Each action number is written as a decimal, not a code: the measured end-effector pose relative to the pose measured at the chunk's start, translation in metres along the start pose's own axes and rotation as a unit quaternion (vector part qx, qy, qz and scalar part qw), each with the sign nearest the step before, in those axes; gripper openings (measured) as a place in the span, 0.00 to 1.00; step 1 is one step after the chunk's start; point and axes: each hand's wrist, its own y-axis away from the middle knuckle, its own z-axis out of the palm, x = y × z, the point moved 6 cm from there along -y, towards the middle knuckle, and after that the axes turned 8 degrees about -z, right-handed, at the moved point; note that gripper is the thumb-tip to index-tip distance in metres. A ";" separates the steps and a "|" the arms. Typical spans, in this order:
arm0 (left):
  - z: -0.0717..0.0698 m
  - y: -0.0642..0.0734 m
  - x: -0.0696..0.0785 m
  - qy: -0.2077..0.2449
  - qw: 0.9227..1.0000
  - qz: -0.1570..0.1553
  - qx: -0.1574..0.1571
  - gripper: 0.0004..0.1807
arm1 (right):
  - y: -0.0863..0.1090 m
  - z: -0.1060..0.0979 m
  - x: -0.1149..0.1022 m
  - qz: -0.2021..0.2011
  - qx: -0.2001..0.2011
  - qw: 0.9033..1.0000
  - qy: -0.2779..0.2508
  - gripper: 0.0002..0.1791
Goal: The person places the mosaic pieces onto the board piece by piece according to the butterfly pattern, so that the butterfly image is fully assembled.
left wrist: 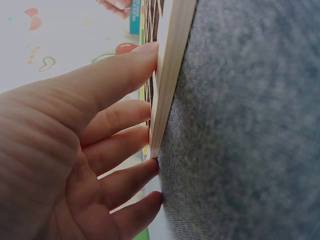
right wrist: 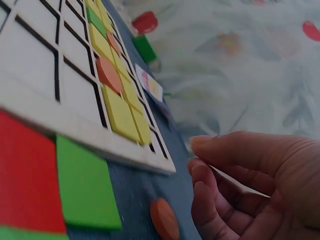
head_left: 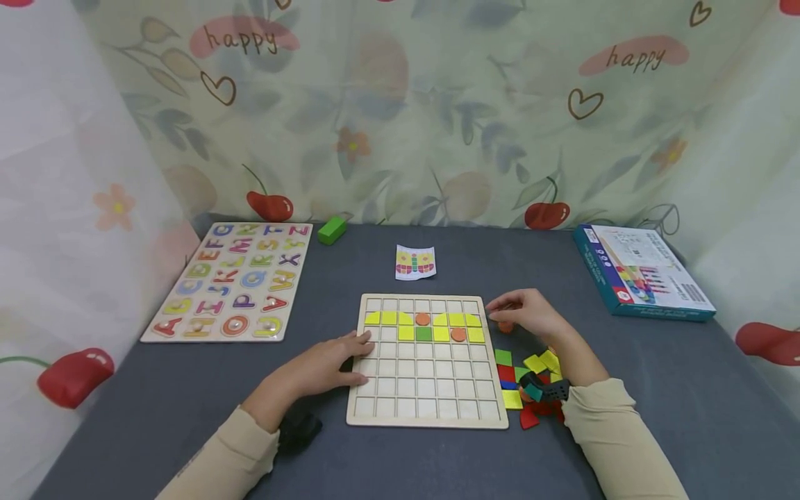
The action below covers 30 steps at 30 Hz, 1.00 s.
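Observation:
A wooden grid board (head_left: 431,389) lies on the table with yellow pieces (head_left: 406,333), a green square (head_left: 423,334) and two orange discs (head_left: 458,335) in its upper rows. My left hand (head_left: 325,364) rests along its left side, fingers extended and fingertips at the edge; the left wrist view shows the thumb (left wrist: 125,70) on the rim. Beyond the upper right corner is my right hand (head_left: 531,316), its fingers loosely bent, the thumb close to the index fingertip and nothing visible between them. Below these fingers a loose orange disc (right wrist: 165,218) lies on the cloth.
Several loose coloured pieces (head_left: 534,362) lie right of the board, partly under the right wrist. A butterfly picture card (head_left: 415,263) is behind the board. An alphabet board (head_left: 215,288) and green block (head_left: 332,230) are at left, a flat box (head_left: 650,271) at right.

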 end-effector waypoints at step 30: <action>0.000 0.000 0.001 -0.005 1.000 -0.007 -0.007 0.34 | 0.003 -0.010 0.019 0.008 -0.018 1.000 0.010 0.12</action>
